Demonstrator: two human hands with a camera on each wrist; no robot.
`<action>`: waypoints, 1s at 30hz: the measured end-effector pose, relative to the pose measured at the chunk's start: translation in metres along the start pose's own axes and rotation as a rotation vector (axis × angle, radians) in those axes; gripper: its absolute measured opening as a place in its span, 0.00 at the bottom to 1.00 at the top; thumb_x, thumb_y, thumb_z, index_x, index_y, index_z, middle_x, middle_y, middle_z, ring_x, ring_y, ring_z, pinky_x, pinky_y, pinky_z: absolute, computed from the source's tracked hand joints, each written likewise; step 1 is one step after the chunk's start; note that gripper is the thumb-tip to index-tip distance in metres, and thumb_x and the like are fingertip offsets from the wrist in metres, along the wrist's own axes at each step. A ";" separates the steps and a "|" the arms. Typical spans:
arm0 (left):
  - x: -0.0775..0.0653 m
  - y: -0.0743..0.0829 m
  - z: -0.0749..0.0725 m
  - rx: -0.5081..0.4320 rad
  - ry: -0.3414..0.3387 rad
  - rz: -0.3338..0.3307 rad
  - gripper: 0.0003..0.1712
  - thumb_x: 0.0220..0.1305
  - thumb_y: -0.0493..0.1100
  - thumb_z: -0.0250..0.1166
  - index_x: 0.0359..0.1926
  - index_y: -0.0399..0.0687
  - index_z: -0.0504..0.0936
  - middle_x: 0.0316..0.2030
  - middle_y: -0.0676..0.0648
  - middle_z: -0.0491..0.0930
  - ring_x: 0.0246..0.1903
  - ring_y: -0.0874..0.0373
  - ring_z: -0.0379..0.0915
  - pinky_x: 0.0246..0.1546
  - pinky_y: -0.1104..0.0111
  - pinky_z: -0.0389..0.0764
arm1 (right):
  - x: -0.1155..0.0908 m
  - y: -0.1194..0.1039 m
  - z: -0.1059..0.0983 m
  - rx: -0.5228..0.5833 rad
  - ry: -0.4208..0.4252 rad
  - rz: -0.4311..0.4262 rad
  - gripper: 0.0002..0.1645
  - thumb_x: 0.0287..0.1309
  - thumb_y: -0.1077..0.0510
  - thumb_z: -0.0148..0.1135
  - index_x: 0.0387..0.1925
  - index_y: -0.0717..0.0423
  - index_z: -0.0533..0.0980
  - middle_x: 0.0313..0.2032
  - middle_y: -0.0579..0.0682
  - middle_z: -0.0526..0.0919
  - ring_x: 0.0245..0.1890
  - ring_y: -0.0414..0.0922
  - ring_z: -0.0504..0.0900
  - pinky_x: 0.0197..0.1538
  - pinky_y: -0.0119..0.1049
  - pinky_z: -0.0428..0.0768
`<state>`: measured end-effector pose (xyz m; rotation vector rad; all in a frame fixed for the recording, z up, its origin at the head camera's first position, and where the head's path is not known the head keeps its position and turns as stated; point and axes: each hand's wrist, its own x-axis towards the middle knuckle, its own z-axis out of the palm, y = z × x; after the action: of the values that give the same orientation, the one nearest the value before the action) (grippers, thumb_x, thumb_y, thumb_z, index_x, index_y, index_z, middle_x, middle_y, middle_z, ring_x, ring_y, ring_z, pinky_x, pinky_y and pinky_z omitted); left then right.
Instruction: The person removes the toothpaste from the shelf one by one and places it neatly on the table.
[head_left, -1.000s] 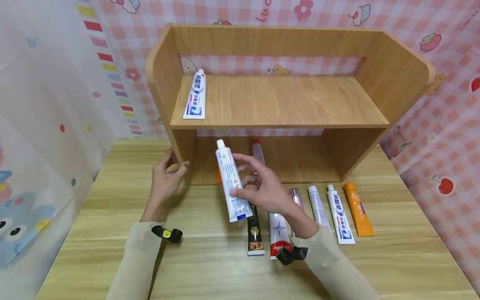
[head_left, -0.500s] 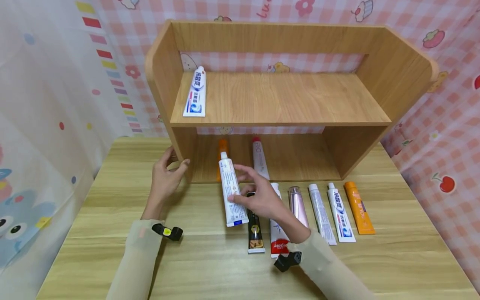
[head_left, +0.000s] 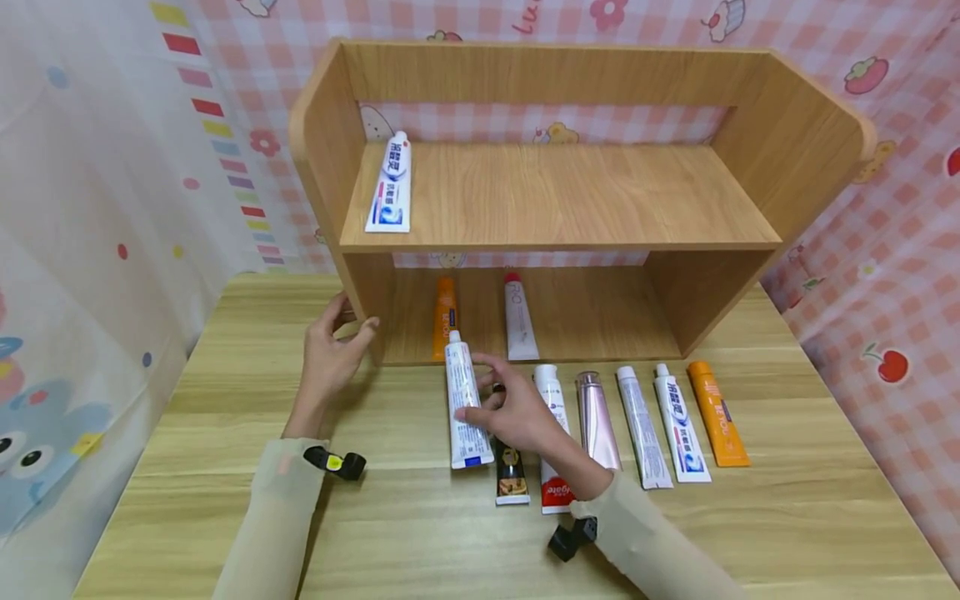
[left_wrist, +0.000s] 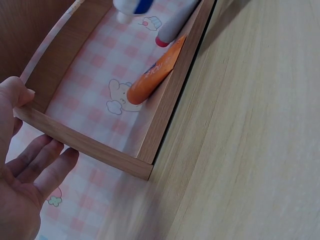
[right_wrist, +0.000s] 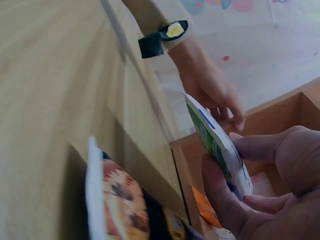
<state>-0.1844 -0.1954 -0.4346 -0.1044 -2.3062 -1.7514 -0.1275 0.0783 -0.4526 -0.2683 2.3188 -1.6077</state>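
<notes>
Stock of tubes, left to right; the shelving looks to be partway along.

Left hand point(head_left: 333, 350): holds the side panel point(head_left: 327, 158) between thumb and fingers.
Upper shelf point(head_left: 562, 192): one blue-lettered tube point(head_left: 390, 183), at the far left; apparently done.
Lower shelf point(head_left: 592, 317): an orange tube point(head_left: 444, 312) and, apart to its right, a red-capped tube point(head_left: 519, 321); both apparently done.
In hand: one white tube point(head_left: 467, 404), in front of the lower shelf, seemingly raised above the table point(head_left: 225, 417); gripped between the thumb and fingers of the right hand point(head_left: 517, 412); not yet placed.
On the table, apparently left to do, six: black tube point(head_left: 512, 475), Colgate tube point(head_left: 552, 396), pink tube point(head_left: 597, 421), greyish tube point(head_left: 643, 429), second blue-lettered tube point(head_left: 681, 425), second orange tube point(head_left: 717, 417).

White tube, particulars: white cap pointing towards the shelf; upward face covered in small print, too fine to read; blue patch at the flat, crimped end; green on the other face, per the right wrist view; body tilted slightly.
</notes>
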 end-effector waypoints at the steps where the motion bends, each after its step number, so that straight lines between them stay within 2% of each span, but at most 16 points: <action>1: 0.000 0.000 0.000 0.001 0.001 0.000 0.30 0.66 0.34 0.64 0.69 0.37 0.73 0.54 0.31 0.79 0.51 0.55 0.75 0.44 0.85 0.82 | 0.000 0.001 0.002 -0.003 0.000 0.008 0.50 0.53 0.58 0.78 0.75 0.46 0.64 0.52 0.56 0.80 0.31 0.42 0.84 0.31 0.33 0.84; 5: 0.000 0.000 0.000 0.010 -0.003 0.000 0.30 0.66 0.35 0.64 0.69 0.37 0.73 0.54 0.31 0.79 0.51 0.57 0.75 0.44 0.85 0.82 | -0.003 0.005 0.008 -0.018 0.008 0.023 0.50 0.53 0.57 0.79 0.74 0.48 0.64 0.50 0.56 0.80 0.31 0.42 0.83 0.31 0.34 0.83; 8: 0.000 -0.001 -0.001 0.008 -0.003 0.006 0.30 0.66 0.34 0.64 0.69 0.36 0.73 0.54 0.31 0.79 0.51 0.55 0.75 0.43 0.85 0.82 | -0.004 0.006 0.012 -0.039 0.013 0.030 0.50 0.53 0.56 0.79 0.74 0.49 0.64 0.49 0.56 0.80 0.30 0.41 0.82 0.31 0.34 0.82; 18: 0.000 0.000 0.000 -0.008 -0.001 0.012 0.30 0.66 0.33 0.64 0.69 0.36 0.73 0.53 0.30 0.78 0.51 0.53 0.75 0.43 0.84 0.83 | -0.007 0.012 0.018 -0.131 0.022 0.057 0.52 0.52 0.54 0.79 0.76 0.46 0.63 0.47 0.52 0.80 0.32 0.42 0.81 0.32 0.33 0.81; 30: -0.001 0.001 -0.001 -0.004 -0.008 -0.005 0.31 0.66 0.34 0.64 0.70 0.37 0.72 0.55 0.31 0.78 0.54 0.48 0.74 0.43 0.84 0.82 | -0.009 0.009 0.022 -0.220 0.001 0.056 0.52 0.52 0.54 0.79 0.75 0.57 0.64 0.42 0.52 0.82 0.29 0.39 0.82 0.32 0.33 0.83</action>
<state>-0.1834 -0.1961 -0.4340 -0.1059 -2.3110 -1.7609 -0.1112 0.0651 -0.4673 -0.2494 2.4827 -1.3274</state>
